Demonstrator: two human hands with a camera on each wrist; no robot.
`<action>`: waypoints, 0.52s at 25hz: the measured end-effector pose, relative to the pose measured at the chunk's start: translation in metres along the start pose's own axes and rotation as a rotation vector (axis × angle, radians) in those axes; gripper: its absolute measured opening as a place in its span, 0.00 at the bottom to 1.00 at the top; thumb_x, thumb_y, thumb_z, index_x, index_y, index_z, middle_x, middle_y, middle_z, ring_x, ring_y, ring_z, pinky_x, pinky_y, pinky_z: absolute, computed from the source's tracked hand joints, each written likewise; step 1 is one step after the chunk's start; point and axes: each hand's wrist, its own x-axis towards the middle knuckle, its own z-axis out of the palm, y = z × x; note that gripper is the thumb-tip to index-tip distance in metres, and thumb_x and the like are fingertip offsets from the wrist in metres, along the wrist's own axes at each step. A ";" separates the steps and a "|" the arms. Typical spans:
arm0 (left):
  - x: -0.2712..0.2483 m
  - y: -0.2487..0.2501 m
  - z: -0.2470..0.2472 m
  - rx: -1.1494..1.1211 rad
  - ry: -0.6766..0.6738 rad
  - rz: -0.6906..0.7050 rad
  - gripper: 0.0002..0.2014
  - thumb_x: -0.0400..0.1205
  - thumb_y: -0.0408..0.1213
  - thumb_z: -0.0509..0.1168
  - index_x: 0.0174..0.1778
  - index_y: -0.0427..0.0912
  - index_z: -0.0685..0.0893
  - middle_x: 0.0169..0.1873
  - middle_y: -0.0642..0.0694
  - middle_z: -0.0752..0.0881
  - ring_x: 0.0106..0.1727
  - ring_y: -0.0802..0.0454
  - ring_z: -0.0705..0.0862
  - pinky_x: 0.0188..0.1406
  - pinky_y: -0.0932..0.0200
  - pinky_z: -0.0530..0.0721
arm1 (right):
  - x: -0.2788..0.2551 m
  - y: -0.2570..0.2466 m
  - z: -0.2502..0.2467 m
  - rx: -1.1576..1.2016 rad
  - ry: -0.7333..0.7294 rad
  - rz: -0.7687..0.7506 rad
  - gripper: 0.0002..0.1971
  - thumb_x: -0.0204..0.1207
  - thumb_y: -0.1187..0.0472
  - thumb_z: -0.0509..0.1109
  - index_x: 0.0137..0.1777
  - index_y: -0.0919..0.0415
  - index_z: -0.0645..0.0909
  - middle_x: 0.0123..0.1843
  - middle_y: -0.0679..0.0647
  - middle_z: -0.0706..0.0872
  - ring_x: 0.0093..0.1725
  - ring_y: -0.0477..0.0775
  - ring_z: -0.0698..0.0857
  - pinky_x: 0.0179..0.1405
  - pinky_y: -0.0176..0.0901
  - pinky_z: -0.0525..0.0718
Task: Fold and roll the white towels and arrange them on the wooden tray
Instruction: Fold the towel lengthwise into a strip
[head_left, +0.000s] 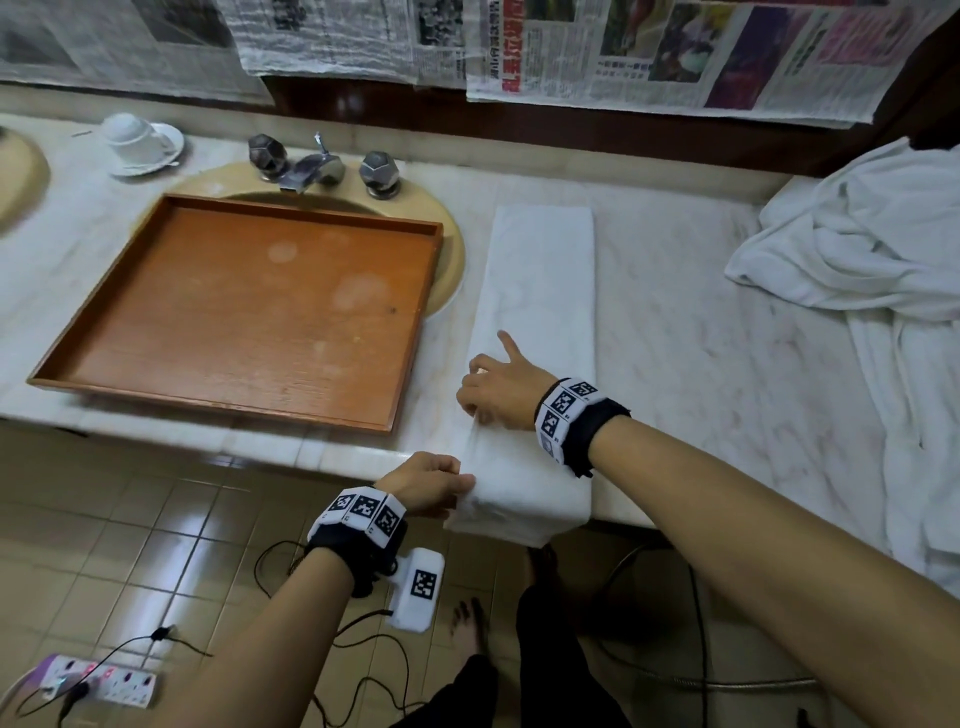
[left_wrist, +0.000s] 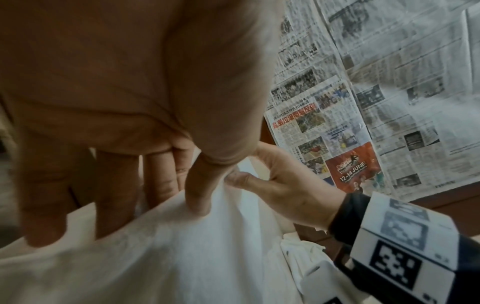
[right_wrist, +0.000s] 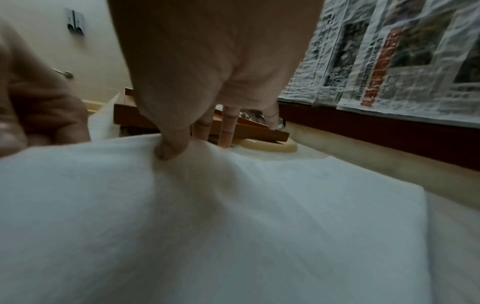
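Both hands pinch the near end of the long folded white towel (head_left: 537, 291) at the counter edge.

Head view: the left hand (head_left: 428, 480) grips the towel's overhanging near corner, thumb on top; the right hand (head_left: 496, 392), just beyond it, pinches the towel's left edge with its index finger pointing away. Left of both hands lies the rectangular wooden tray (head_left: 156, 345), over the sink; far to the right of the right hand sits a crumpled heap of white towels (head_left: 872, 244). Left wrist view: the left hand (left_wrist: 124, 115) clamps the cloth (left_wrist: 161, 257) between thumb and fingers, and the right hand (left_wrist: 275, 181) pinches a fold just beyond. Right wrist view: the right thumb (right_wrist: 171, 148) presses into the towel (right_wrist: 233, 226), with the tray (right_wrist: 259, 131) beyond the fingers.
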 end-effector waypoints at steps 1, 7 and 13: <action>0.000 -0.003 0.000 -0.013 -0.008 0.006 0.11 0.80 0.35 0.70 0.33 0.42 0.78 0.38 0.37 0.81 0.42 0.42 0.81 0.49 0.47 0.84 | 0.002 0.002 -0.003 -0.021 -0.046 0.008 0.12 0.84 0.64 0.59 0.62 0.53 0.79 0.64 0.49 0.79 0.75 0.56 0.66 0.75 0.81 0.46; -0.002 -0.006 0.011 0.040 0.073 0.060 0.11 0.85 0.34 0.64 0.37 0.39 0.73 0.37 0.39 0.78 0.41 0.44 0.81 0.56 0.42 0.87 | 0.020 0.005 -0.010 -0.098 -0.100 -0.007 0.11 0.88 0.58 0.52 0.60 0.52 0.77 0.56 0.48 0.84 0.73 0.58 0.69 0.71 0.87 0.43; 0.003 0.000 0.008 0.222 0.296 0.073 0.11 0.78 0.43 0.73 0.37 0.38 0.86 0.36 0.43 0.90 0.36 0.44 0.90 0.42 0.46 0.91 | 0.025 0.007 -0.003 -0.125 -0.068 -0.008 0.11 0.88 0.62 0.51 0.57 0.54 0.75 0.50 0.50 0.82 0.70 0.59 0.70 0.69 0.89 0.40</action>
